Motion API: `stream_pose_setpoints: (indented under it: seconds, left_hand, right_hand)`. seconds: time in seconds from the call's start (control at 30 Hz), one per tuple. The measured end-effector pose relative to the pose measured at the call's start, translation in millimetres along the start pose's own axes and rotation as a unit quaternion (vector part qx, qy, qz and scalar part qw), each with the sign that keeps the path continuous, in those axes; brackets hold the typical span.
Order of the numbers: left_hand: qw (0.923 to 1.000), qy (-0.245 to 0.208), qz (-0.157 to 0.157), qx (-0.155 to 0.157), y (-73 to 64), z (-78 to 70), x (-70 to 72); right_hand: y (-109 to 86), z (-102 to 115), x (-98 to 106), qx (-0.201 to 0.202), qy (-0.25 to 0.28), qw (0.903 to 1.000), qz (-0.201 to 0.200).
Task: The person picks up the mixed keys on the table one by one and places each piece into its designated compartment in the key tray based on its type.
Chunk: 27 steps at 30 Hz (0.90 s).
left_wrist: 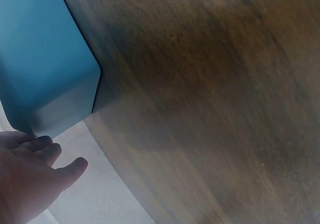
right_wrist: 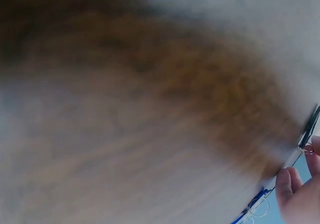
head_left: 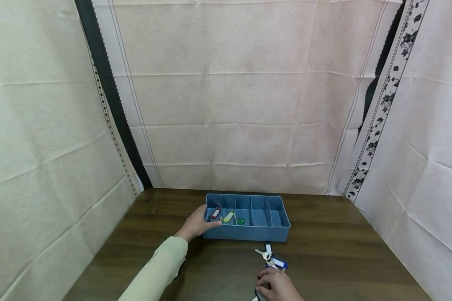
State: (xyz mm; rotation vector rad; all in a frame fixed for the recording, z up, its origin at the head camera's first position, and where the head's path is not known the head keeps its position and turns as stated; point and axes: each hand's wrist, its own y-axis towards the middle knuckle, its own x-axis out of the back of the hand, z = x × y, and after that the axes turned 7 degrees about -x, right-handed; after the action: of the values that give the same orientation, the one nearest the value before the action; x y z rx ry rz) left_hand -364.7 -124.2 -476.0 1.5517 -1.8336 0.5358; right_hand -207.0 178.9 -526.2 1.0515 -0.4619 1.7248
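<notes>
A blue divided box (head_left: 245, 234) stands on the table, holding a red key tag (head_left: 215, 213), a yellow-green key tag (head_left: 229, 216) and a green key tag (head_left: 241, 221) in separate left-hand compartments. At its left front corner rests my left hand (head_left: 197, 223), thumb along the front; in the left wrist view its fingers (left_wrist: 47, 151) lie against the box end. Nearer me, my right hand (head_left: 276, 285) pinches a black key tag (right_wrist: 311, 126) by its ring. Just beyond that hand lie a blue key tag (head_left: 279, 263), another dark tag (head_left: 268, 247) and loose keys (head_left: 265, 254).
The brown wooden table (head_left: 335, 251) reaches back to a hanging pale cloth (head_left: 245, 104). Further cloths hang at the left (head_left: 41, 167) and right (head_left: 422, 138) sides. The two rightmost box compartments show bare blue floors.
</notes>
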Motion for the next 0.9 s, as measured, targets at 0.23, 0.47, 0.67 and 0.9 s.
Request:
stream_pose_setpoints:
  seconds: [0.23,0.47,0.67,0.9]
  left_hand:
    - [1.0000,-0.002,0.000,-0.001,-1.1,-0.8,0.2]
    - [1.0000,0.000,-0.001,-0.001,-2.1,-2.1,0.6]
    - [1.0000,-0.001,-0.001,-0.001,-2.3,-2.3,1.1]
    - [1.0000,-0.002,0.000,-0.001,-2.5,-2.6,1.1]
  right_hand:
    - [4.0,4.3,4.0,-0.015,0.053,0.9985,-0.003]
    - [17.5,23.0,15.1,-0.048,0.125,0.9855,-0.105]
    - [37.4,35.0,33.1,-0.106,0.169,0.9665,-0.161]
    - [59.7,34.6,54.4,-0.132,0.208,0.9482,-0.200]
